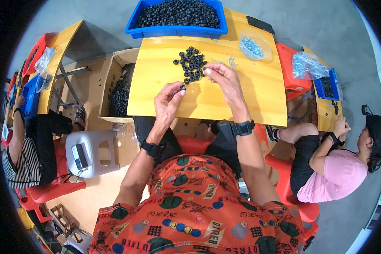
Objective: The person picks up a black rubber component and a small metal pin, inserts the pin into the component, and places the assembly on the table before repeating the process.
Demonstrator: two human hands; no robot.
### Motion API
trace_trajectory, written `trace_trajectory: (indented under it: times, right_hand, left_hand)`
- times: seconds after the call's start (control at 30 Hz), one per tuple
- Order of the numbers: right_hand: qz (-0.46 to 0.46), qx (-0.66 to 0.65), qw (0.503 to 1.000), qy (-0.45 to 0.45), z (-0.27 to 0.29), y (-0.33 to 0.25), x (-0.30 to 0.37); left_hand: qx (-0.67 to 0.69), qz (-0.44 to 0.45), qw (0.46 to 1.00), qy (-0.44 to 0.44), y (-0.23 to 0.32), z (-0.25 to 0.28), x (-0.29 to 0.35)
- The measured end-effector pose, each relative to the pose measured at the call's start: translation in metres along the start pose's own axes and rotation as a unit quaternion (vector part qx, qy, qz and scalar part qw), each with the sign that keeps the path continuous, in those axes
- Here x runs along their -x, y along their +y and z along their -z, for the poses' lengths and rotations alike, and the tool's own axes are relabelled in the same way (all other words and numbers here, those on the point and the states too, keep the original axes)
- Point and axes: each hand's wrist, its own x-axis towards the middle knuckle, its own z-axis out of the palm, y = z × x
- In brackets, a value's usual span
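A loose pile of small black round parts with holes (191, 62) lies on the yellow tabletop (152, 93). My left hand (167, 103), near the front of the pile, pinches one black round part (182, 87) between thumb and forefinger. At the pile's right edge, the thumb and forefinger of my right hand (225, 79) are closed at another black round part (203, 73), which the fingertips partly hide. Tiny silver pieces (232, 63) are scattered just beyond my right hand.
A blue bin (178, 32) full of black parts stands at the far edge. A clear tub (252, 45) of shiny small pieces and a dark phone (260, 24) lie far right. A cardboard box (108, 91) of black parts stands left; co-workers sit both sides, one in pink (338, 178).
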Motion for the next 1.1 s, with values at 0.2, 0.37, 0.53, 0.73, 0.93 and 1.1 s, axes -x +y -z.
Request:
trace_trajectory:
  times: [0.2,0.37,0.53,0.73,0.93,1.1]
  right_hand:
    - [-0.028,-0.089,0.995,-0.021,-0.014,-0.005,0.045]
    - [-0.02,-0.087,0.995,-0.036,-0.018,0.0,0.057]
    - [-0.037,-0.069,0.996,-0.036,-0.019,0.002,0.063]
    - [-0.021,-0.05,0.998,-0.019,-0.023,0.002,0.065]
    - [-0.016,-0.018,0.999,-0.034,-0.025,0.001,0.066]
    - [-0.015,-0.017,0.999,-0.037,-0.026,0.002,0.065]
  left_hand:
    - [0.075,0.045,0.996,-0.023,0.02,-0.01,0.001]
    - [0.091,0.065,0.993,-0.046,0.027,-0.011,0.005]
    - [0.06,0.072,0.994,-0.055,0.02,-0.007,0.01]
    - [0.093,0.067,0.993,-0.036,0.016,-0.01,0.013]
    - [0.085,0.068,0.993,-0.051,0.016,-0.008,0.015]
    - [0.059,0.036,0.996,-0.058,0.019,-0.01,0.015]
